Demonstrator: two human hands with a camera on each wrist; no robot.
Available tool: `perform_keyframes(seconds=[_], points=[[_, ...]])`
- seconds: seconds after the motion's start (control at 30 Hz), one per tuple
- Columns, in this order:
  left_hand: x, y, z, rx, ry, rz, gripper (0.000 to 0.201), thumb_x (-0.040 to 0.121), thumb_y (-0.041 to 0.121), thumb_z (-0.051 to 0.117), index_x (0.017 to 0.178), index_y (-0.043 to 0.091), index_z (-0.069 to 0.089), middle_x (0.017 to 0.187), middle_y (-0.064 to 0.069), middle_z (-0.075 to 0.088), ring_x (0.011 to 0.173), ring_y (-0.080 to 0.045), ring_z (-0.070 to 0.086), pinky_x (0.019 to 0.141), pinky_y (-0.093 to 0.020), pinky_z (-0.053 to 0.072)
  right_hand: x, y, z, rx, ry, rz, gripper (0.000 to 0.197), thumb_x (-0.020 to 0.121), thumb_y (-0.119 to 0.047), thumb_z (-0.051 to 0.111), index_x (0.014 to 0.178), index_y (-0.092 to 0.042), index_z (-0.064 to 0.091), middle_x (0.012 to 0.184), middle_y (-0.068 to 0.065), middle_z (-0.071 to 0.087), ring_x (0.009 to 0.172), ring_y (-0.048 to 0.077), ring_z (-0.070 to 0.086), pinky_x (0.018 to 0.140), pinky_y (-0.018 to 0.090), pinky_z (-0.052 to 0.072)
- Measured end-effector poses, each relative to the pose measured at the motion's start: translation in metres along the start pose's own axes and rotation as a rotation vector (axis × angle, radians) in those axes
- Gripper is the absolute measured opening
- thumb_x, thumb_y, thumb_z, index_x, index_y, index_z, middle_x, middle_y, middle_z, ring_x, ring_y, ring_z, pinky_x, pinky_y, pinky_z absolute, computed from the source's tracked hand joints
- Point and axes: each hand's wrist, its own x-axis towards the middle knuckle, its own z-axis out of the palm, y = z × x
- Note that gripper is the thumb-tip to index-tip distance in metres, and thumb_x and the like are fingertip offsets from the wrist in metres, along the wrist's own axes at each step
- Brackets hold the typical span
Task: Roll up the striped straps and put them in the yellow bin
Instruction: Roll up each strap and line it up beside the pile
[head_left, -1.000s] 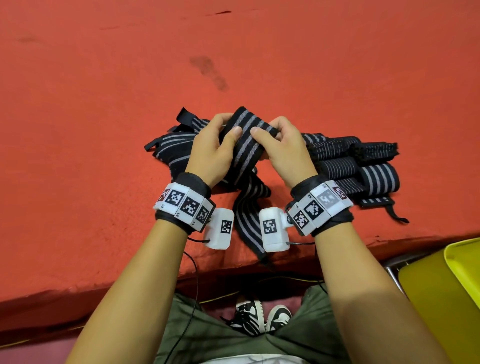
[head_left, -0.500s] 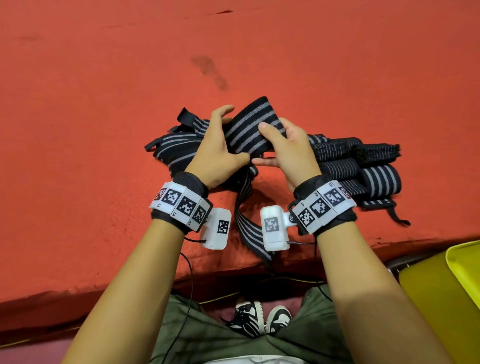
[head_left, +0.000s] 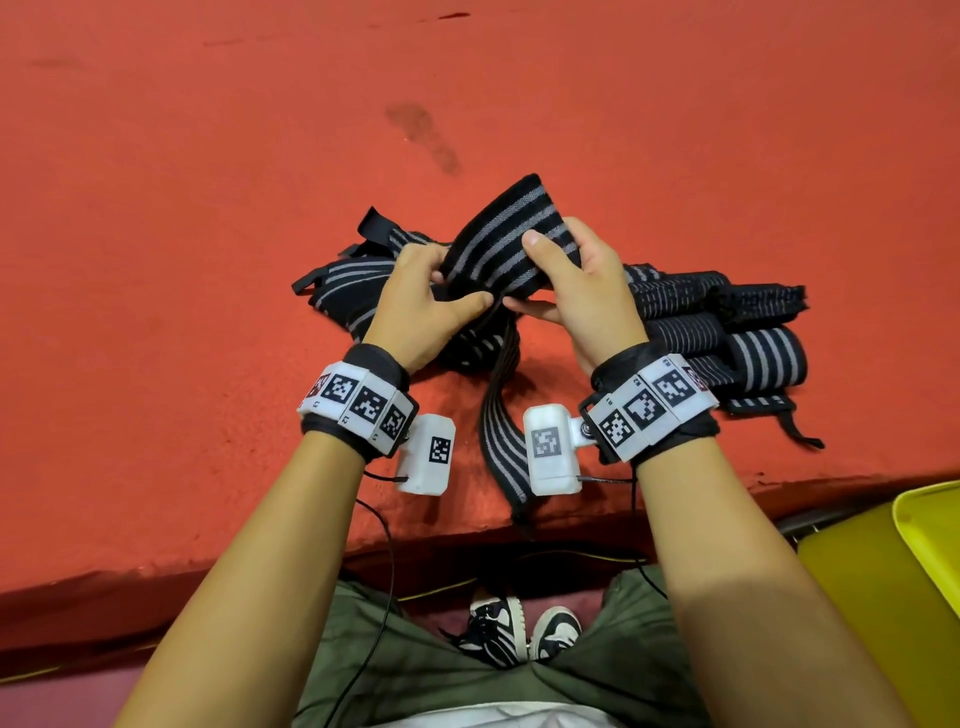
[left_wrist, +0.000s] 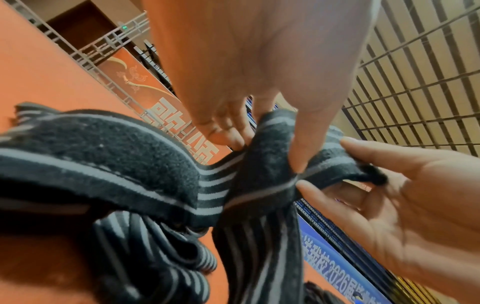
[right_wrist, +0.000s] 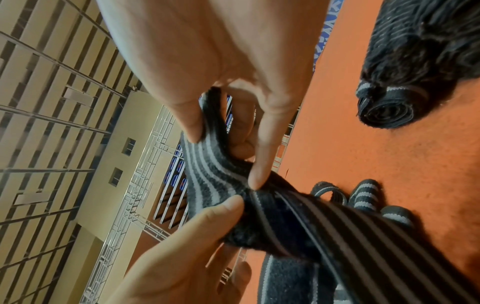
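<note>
Both hands hold one black strap with grey stripes (head_left: 498, 244) above the red surface. My left hand (head_left: 431, 301) pinches its lower fold with thumb and fingers, and the same left hand (left_wrist: 259, 135) shows close up in its wrist view. My right hand (head_left: 576, 280) grips the strap's right edge, thumb on top; the right wrist view shows that right hand (right_wrist: 228, 148) pinching the strap (right_wrist: 215, 185). The strap's long tail (head_left: 501, 441) hangs over the surface's front edge. The yellow bin (head_left: 924, 525) is at the lower right.
A heap of loose striped straps (head_left: 343, 286) lies behind my left hand. Several rolled straps (head_left: 748, 338) lie to the right of my right hand. The red surface (head_left: 208, 208) ends in a front edge near my lap. Cables run from the wrist cameras.
The strap's free end has swung up and away from me, unfolding above my hands. My left thumb has moved under the strap and my right thumb now lies on top.
</note>
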Motion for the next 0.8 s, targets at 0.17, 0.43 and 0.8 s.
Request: perform_keyframes(seconds=[0.17, 0.43, 0.8], points=[[-0.012, -0.005, -0.003, -0.056, -0.146, -0.1, 0.048, 0.071, 0.044, 0.079, 0.112, 0.021, 0.071, 0.114, 0.002, 0.07, 0.108, -0.013, 0.066, 0.099, -0.038, 0.052, 0.002, 0.0, -0.002, -0.009, 0.026, -0.054, 0.01, 0.103, -0.018, 0.06, 0.099, -0.01, 0.061, 0.089, 0.009, 0.064, 0.086, 0.02, 0.07, 0.075, 0.048, 0.064], [-0.002, -0.003, -0.02, -0.045, 0.223, -0.012, 0.042, 0.072, 0.037, 0.08, 0.063, 0.005, 0.055, 0.076, 0.005, 0.048, 0.069, -0.005, 0.047, 0.066, -0.025, 0.037, 0.002, 0.0, -0.01, 0.01, 0.069, -0.047, 0.011, 0.102, -0.019, 0.061, 0.102, -0.009, 0.066, 0.093, 0.005, 0.07, 0.091, 0.024, 0.073, 0.069, 0.04, 0.064], [-0.003, 0.022, -0.02, -0.093, 0.084, 0.037, 0.045, 0.077, 0.024, 0.059, 0.122, 0.023, 0.053, 0.112, 0.004, 0.064, 0.104, -0.006, 0.061, 0.095, -0.028, 0.049, 0.005, -0.007, -0.012, -0.244, 0.074, -0.245, 0.008, 0.095, -0.017, 0.071, 0.093, -0.009, 0.072, 0.07, -0.016, 0.063, 0.067, 0.002, 0.058, 0.064, 0.026, 0.05]])
